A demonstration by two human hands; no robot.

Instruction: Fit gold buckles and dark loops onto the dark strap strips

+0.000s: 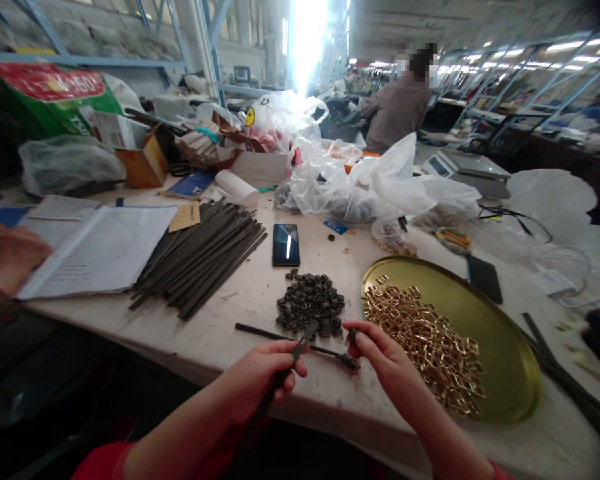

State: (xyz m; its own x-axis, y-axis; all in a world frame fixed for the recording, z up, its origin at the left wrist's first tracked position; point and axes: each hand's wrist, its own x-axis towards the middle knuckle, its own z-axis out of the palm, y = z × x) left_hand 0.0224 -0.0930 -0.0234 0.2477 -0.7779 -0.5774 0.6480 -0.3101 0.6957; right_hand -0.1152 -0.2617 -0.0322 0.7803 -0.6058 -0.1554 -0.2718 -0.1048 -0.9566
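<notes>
My left hand (275, 367) is closed around a dark strap (305, 339), whose end points up and away from me. Between the thumb and fingertips of my right hand (377, 350) is a small dark loop (352, 335), partly hidden by the fingers. The strap end and the loop are apart. Just beyond both hands lies a heap of small dark loops (313, 300). Another dark strap (270, 331) lies flat on the table between me and the heap, with a dark lump at its right end. To the right, a gold tray (510, 373) carries many gold-coloured metal buckles (430, 340).
A pile of dark straps (200, 260) lies on the left, beside an open notebook (100, 250) under another person's hand (20, 257). A phone (286, 245) lies behind the loops. Plastic bags (350, 190) and a scale (465, 170) stand farther back. Someone (400, 110) is in the background.
</notes>
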